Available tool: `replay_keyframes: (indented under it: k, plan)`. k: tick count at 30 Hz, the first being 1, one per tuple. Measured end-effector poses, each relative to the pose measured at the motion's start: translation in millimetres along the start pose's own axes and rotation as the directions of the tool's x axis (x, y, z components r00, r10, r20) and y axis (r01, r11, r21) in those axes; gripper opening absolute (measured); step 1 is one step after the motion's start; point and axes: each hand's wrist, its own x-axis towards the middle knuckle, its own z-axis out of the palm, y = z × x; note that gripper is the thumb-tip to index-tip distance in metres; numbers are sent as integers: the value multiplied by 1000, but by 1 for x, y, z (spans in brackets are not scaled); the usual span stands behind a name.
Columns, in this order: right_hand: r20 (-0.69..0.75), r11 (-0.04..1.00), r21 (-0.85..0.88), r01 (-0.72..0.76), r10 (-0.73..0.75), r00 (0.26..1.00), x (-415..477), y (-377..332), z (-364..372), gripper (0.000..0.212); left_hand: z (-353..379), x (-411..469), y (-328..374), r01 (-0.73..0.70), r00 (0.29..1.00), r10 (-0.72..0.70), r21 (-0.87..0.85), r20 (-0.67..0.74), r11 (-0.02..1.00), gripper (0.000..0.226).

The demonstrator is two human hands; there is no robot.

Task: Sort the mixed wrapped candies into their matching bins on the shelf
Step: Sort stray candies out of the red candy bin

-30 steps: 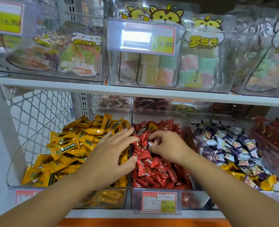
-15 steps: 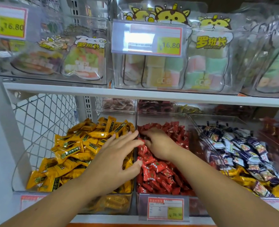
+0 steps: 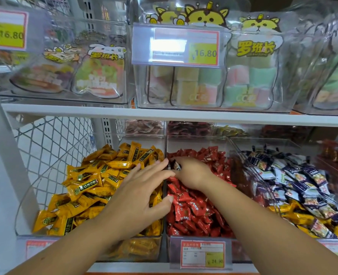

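Note:
Three clear bins stand side by side on the lower shelf. The left bin (image 3: pixel 25 215) holds yellow candies (image 3: pixel 96 181), the middle bin (image 3: pixel 195 142) red candies (image 3: pixel 193 211), and the right bin (image 3: pixel 263 142) dark blue and white candies (image 3: pixel 303 181) with some yellow ones (image 3: pixel 295 215) at its front. My left hand (image 3: pixel 140 193) lies flat with straight fingers over the yellow candies, its thumb across the divider. My right hand (image 3: pixel 193 171) is in the red bin and pinches a small dark-and-white wrapped candy (image 3: pixel 176 166) near the divider.
A white shelf board (image 3: pixel 164 114) runs just above the bins, with clear boxes of bagged sweets and price tags (image 3: pixel 184 46) on it. More small bins (image 3: pixel 144 129) sit at the back. A wire mesh panel (image 3: pixel 51 147) closes the left side. Price labels (image 3: pixel 202 254) hang at the front.
My right hand has lifted a dark-and-white candy out of the red pile near the divider. My left hand has stayed flat on the yellow candies. The camera has moved closer.

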Motion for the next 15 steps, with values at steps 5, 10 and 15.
replay_keyframes:
  k: [5,10,15]
  plan:
    - [-89,971,238,-25,47,995,-5,3,1,33,1,0,0,-2,1000,2,6,-2,1000,61]
    - [-78,867,495,-56,108,991,-34,14,-46,26,1,2,-2,-7,1000,8,24,-7,1000,62]
    - [-199,866,487,-109,232,952,-71,68,-94,20,1,1,-2,-14,1000,14,12,-11,1000,60]
